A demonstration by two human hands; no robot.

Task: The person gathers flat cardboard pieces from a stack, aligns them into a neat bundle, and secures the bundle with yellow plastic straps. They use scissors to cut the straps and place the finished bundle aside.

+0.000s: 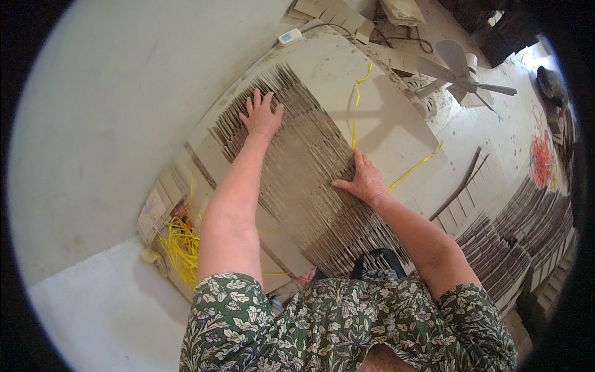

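Your left hand (262,116) lies with fingers spread on the far left part of the stack of grey-brown strips (304,167), grasping nothing, while your right hand (364,180) presses against its right edge, thumb splayed over the strips and fingers pointing forward, not clenched. Your left arm reaches almost straight across the stack, which sits on the counter (396,118) in front of you, and your right arm angles in from the lower right. Yellow straps (354,115) run out beside the stack, yellow strands (181,248) lie bunched to the left, and a fan (458,77) stands beyond the counter's right edge.
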